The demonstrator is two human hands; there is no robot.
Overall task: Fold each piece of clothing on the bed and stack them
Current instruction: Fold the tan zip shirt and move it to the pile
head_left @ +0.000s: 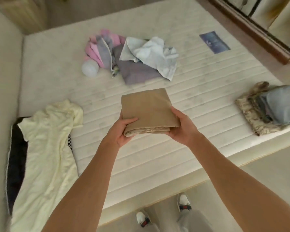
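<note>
A folded tan garment [148, 107] is held above the middle of the bed [199, 91]. My left hand [124, 131] grips its near left corner, thumb on top. My right hand [182, 127] grips its near right corner from below and the side. A stack of folded clothes [268, 106] sits at the bed's right edge, with a patterned beige piece at the bottom and grey-blue pieces on top. An unfolded heap of pink, purple and pale blue clothes [136, 59] lies at the far middle. A pale yellow garment [47, 156] lies spread out at the left.
A dark checkered-edged item [17, 156] lies under the yellow garment by the wall. A white round object [90, 67] rests beside the heap. A blue label [214, 42] marks the mattress. Wooden-framed furniture [251, 27] stands at the far right. My shoes [183, 202] are at the bed's near edge.
</note>
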